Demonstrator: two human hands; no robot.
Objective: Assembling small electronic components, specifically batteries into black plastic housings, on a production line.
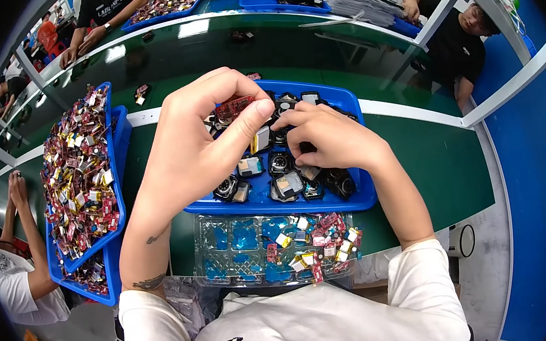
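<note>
My left hand (207,134) is raised over the near-left part of a blue tray (280,206). Between its thumb and forefinger it pinches a small red circuit board (234,108). A silver and yellow battery (261,139) shows just below the thumb; whether it is attached to the board I cannot tell. My right hand (335,137) is over the tray's right half, fingers curled inward, with something dark partly hidden behind them. Around both hands lie several black smartwatch cases, among them a round-sensored one (279,162) and an opened one (287,185).
A clear plastic compartment tray (230,240) sits nearest me, with loose red boards and batteries on its right side. At left, stacked blue trays (117,166) are heaped with boards (80,182). A white metal rail (405,110) crosses behind my tray. Co-workers sit around the green bench (443,160).
</note>
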